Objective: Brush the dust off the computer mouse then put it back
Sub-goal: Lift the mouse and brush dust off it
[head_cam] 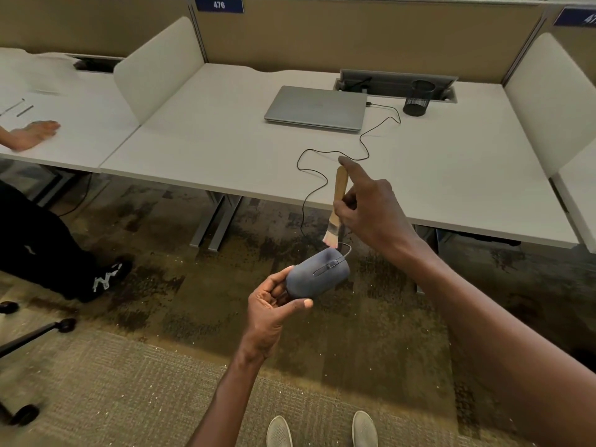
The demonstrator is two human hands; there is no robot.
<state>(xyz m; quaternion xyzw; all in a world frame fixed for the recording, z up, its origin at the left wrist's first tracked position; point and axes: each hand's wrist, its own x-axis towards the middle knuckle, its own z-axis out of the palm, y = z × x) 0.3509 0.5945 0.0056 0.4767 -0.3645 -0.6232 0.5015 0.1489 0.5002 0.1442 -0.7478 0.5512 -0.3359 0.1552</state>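
A dusty dark grey wired computer mouse (317,272) is held in front of the desk, over the carpet, by my left hand (274,304), which grips its rear end. My right hand (367,204) holds a small wooden-handled brush (337,208) upright, index finger stretched out. The pale bristles point down and touch the mouse's front end. The mouse's black cable (325,153) loops across the white desk (225,150) to a closed silver laptop (316,106).
A black mesh pen cup (418,98) stands right of the laptop by a cable tray. White dividers flank the desk. Another person's hand (34,133) rests on the left desk, their leg and shoe (106,275) below. A chair base (32,333) sits at left.
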